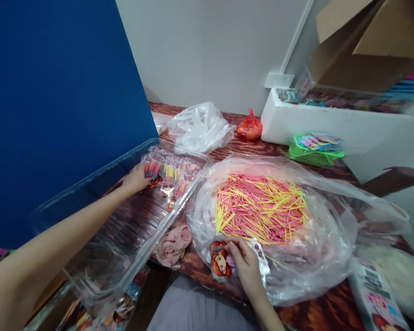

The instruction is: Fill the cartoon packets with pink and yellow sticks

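My left hand (137, 178) reaches into a large clear plastic tray (148, 239) and is closed around a small packet of pink sticks (152, 168) at the edge of a pile. Several similar clear packets (172, 174) with pink and yellow sticks lie about it. Near the table's front edge, my right hand (246, 264) pinches a small packet with a red-haired cartoon figure (221, 262). A silvery printed wrapper (260, 262) shows beside this hand, partly hidden by it. Just beyond is a big clear plastic bag (331, 230) spread open around loose pink and yellow sticks (262, 207).
A crumpled pink cloth (174, 246) lies between tray and bag. Behind are a white plastic bag (200, 126), a red tied bag (250, 127), a green basket (313, 156) and a white foam box (331, 122) under a cardboard box (359, 59). A blue panel (62, 101) borders the left.
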The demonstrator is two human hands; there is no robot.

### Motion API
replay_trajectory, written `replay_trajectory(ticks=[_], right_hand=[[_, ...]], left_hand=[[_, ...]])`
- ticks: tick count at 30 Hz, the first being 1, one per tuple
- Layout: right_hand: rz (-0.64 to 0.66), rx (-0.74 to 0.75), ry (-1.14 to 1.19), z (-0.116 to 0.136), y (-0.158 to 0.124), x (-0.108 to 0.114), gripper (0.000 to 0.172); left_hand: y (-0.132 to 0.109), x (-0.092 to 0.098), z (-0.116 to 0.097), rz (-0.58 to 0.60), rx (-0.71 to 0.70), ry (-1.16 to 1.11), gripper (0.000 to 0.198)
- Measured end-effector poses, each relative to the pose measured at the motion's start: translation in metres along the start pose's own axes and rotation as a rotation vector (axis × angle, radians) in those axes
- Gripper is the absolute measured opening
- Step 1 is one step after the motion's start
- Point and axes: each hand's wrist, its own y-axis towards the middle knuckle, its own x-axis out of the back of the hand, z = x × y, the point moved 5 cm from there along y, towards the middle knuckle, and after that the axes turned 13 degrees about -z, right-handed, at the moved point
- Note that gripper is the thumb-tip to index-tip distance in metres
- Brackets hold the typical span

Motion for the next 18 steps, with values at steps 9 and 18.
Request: replay_trajectory(ticks=[9,18], right_hand=[[-0.134,-0.214,0.409,0.003,0.005,0.026,0.023],[-0.349,-0.189,0.363,0.003,-0.003,0.076,0.022]], left_hand=[[-0.163,0.138,-0.087,-0.083,-0.445,-0.505,0.039],[-0.274,-0.044,-0.088,-0.199,-0.479,-0.255,0.041]])
